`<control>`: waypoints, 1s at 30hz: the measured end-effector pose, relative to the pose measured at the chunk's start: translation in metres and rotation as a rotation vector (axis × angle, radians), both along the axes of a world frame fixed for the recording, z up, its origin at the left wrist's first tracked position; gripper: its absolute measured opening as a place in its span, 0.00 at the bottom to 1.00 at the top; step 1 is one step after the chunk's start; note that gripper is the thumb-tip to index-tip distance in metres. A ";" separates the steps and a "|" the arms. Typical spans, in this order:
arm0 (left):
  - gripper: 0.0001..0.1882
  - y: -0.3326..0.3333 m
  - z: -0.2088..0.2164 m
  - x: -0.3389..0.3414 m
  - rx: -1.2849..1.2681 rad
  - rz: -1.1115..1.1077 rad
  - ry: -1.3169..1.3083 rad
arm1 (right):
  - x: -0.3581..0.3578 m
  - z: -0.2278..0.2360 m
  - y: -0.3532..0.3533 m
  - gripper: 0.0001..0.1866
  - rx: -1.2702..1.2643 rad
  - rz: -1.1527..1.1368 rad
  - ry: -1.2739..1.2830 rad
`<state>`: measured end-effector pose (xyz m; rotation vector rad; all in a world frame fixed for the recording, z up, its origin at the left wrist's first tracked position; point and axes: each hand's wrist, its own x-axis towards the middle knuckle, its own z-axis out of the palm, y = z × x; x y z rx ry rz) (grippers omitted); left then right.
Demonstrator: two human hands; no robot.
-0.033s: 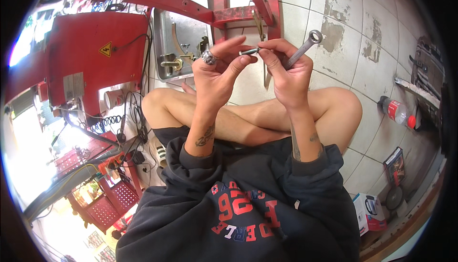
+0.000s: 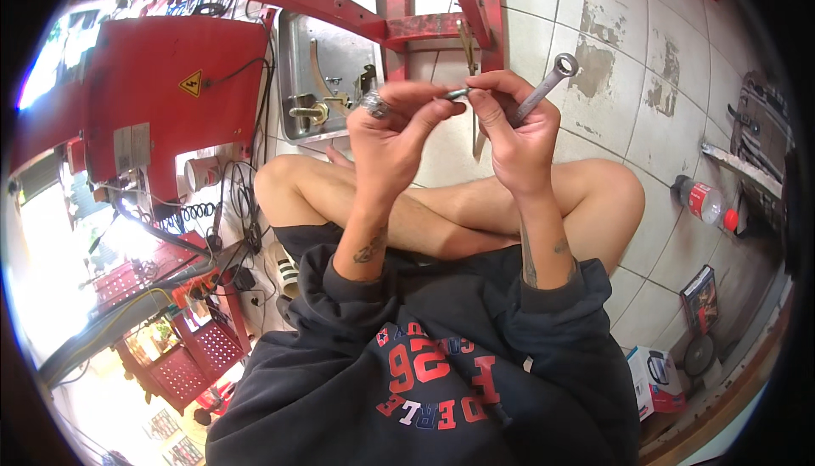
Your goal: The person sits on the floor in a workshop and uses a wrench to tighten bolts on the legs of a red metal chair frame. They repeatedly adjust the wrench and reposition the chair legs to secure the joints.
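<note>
A small bolt-like metal piece (image 2: 458, 93) is pinched between both hands in front of my crossed legs. My left hand (image 2: 392, 126), wearing a chunky silver ring, grips its left end with thumb and fingers. My right hand (image 2: 516, 131) has the other end between thumb and forefinger. The same right hand also keeps a combination wrench (image 2: 546, 88) in its curled fingers, ring end pointing up and right. Behind the hands, a long thin metal tool (image 2: 466, 46) shows against the tiles, partly covered; its kind is unclear.
Left of my hands, a metal tray (image 2: 287, 84) holds a large bolt with a nut (image 2: 316, 113) and other parts. A red steel frame (image 2: 395, 29) stands ahead. To the right lie a plastic bottle (image 2: 706, 201) and a box (image 2: 655, 381); red machinery (image 2: 170, 84) stands at left.
My left fingers have closed further over the metal piece, so less of it shows. The whole view has shifted slightly; the wrench stays in my right hand.
</note>
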<state>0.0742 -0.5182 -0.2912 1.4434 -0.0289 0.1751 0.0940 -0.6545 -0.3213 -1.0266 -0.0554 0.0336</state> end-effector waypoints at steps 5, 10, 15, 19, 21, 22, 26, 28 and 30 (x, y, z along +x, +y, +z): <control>0.07 -0.013 0.002 -0.007 -0.032 0.238 0.122 | -0.008 -0.013 0.009 0.05 -0.038 0.010 0.023; 0.08 -0.020 -0.007 -0.011 -0.245 0.249 0.133 | -0.010 -0.016 0.012 0.07 -0.090 0.012 0.030; 0.09 -0.016 0.000 -0.011 -0.471 0.167 0.278 | -0.017 -0.027 0.027 0.08 0.301 0.152 0.160; 0.10 -0.004 -0.004 -0.015 -0.488 0.003 0.256 | -0.016 -0.028 0.024 0.06 0.235 0.183 0.171; 0.10 -0.002 -0.015 -0.016 -0.489 0.040 0.298 | -0.018 -0.024 0.028 0.06 0.226 0.157 0.215; 0.10 -0.001 -0.021 -0.015 -0.531 0.021 0.290 | -0.020 -0.012 0.032 0.07 0.157 0.100 0.294; 0.08 0.013 -0.025 -0.020 -0.405 -0.137 0.306 | -0.018 -0.017 0.022 0.10 0.142 0.169 0.332; 0.08 0.025 -0.021 -0.024 -0.377 -0.115 0.263 | -0.018 -0.011 0.026 0.11 0.179 0.256 0.351; 0.07 0.025 -0.025 -0.025 -0.202 0.004 0.232 | -0.019 -0.019 0.023 0.12 0.251 0.357 0.319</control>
